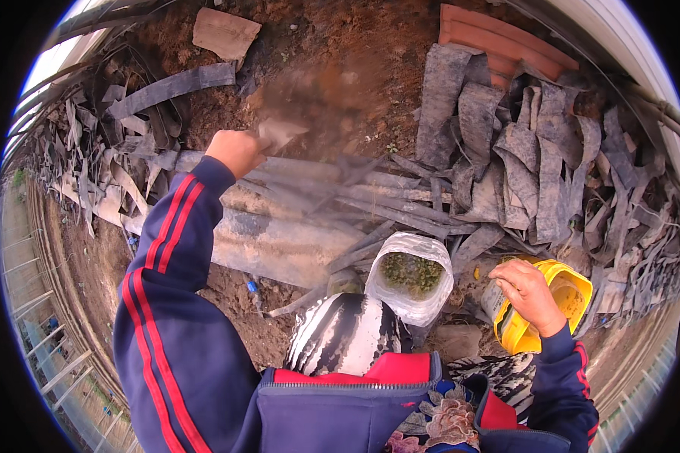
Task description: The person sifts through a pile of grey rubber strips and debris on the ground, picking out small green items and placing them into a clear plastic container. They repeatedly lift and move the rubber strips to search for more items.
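Observation:
My left hand (239,152) is stretched out over the soil, its fingers closed on a pale, blurred flat scrap (283,133), perhaps cloth or plastic. A reddish-brown haze of dust hangs beyond it. On the right, my right hand (526,291) is bent over a yellow plastic bucket (572,289); whether its fingers pinch anything small is unclear. Between my hands stands a whitish translucent container (381,281) with an open top. Small green plant bits (411,274) lie inside it. The yellow bucket is tilted, and its inside looks dirty.
Heaps of grey flat hose strips (521,153) pile up at the right, with more torn strips (85,147) at the left. A grey sheet roll (283,243) and long strips cross in front of me. A brick slab (225,34) and a terracotta-coloured panel (498,42) lie beyond.

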Tool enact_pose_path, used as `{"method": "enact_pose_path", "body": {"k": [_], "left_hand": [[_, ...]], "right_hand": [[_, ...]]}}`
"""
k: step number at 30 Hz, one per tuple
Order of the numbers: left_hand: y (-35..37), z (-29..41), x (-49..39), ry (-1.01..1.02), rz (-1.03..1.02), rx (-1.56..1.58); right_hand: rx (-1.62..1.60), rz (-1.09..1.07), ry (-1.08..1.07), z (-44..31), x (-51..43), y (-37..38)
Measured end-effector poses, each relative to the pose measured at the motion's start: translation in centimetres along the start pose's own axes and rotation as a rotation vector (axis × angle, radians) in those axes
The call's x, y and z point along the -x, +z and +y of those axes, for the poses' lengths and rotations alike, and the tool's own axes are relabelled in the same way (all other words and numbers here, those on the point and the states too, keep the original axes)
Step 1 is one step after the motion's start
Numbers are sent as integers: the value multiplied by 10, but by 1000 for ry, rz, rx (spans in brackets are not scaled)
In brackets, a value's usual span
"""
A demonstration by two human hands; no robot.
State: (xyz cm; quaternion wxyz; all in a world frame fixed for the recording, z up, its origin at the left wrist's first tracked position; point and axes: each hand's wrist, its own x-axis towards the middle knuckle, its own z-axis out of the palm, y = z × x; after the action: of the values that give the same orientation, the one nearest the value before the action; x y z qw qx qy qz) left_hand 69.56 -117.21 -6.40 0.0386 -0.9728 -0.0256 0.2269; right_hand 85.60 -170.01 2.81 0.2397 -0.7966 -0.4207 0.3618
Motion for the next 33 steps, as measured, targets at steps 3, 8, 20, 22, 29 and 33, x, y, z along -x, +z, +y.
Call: {"method": "enact_pose_path", "body": {"k": [3, 8, 20, 22, 29, 33], "left_hand": [[-18, 3, 24, -77, 11, 43], [-25, 16, 40, -192, 54, 246], [48, 41, -7, -591, 168, 914], [33, 31, -3, -625, 236, 925], [17, 17, 33, -672, 249, 1152], [48, 19, -26, -797, 115, 1357]], "right_hand": [[4, -11, -10, 0, -1, 0], [13, -9, 0, -2, -1, -1], [27, -14, 35, -11, 6, -3], [46, 10, 16, -9, 5, -7], [45, 27, 4, -12, 8, -6], [41, 4, 8, -12, 5, -3]]}}
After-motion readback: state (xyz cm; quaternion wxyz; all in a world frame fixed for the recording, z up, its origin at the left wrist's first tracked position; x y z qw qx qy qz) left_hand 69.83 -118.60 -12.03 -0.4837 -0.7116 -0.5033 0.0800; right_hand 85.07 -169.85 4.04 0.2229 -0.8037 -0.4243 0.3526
